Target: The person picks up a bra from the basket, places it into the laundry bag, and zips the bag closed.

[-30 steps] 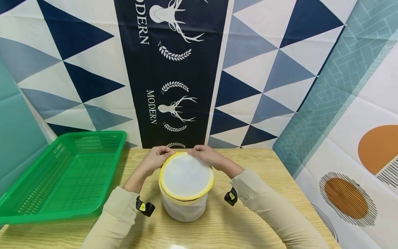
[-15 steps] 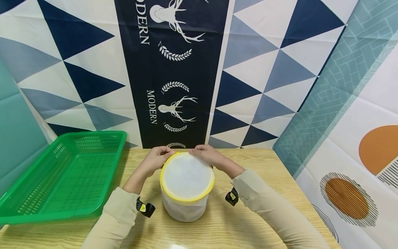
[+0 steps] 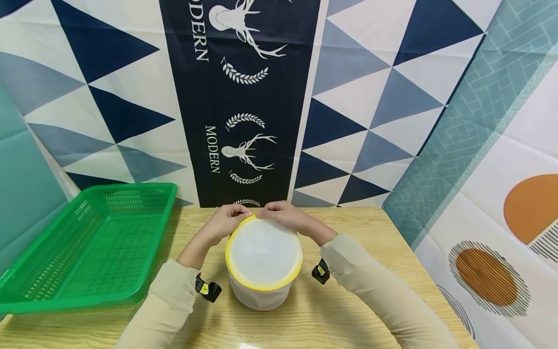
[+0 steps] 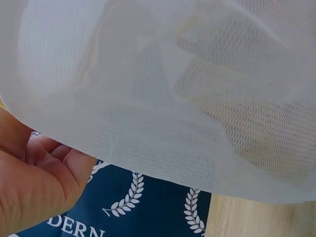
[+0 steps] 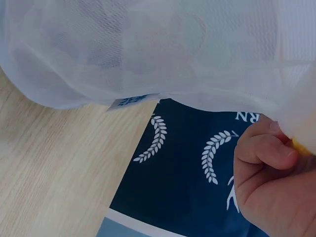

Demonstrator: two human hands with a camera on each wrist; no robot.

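A round white mesh laundry bag with yellow trim stands upright on the table. Its flat top faces up, ringed by the yellow edge. At the far side of that edge, my left hand pinches the trim between thumb and fingers. Close beside it, my right hand also pinches the far edge; whether it holds a zipper pull cannot be made out. In the right wrist view, a small label sticks out from the mesh, and a bit of yellow trim shows at the curled fingers. Faint shapes show through the mesh.
A green plastic basket with perforated sides sits left of the bag. The wooden table meets a patterned wall covering at the back. Another printed sheet rises on the right.
My right hand has shifted slightly left and my left hand slightly right, so they are closer together. The dark gap under the near yellow edge no longer shows.
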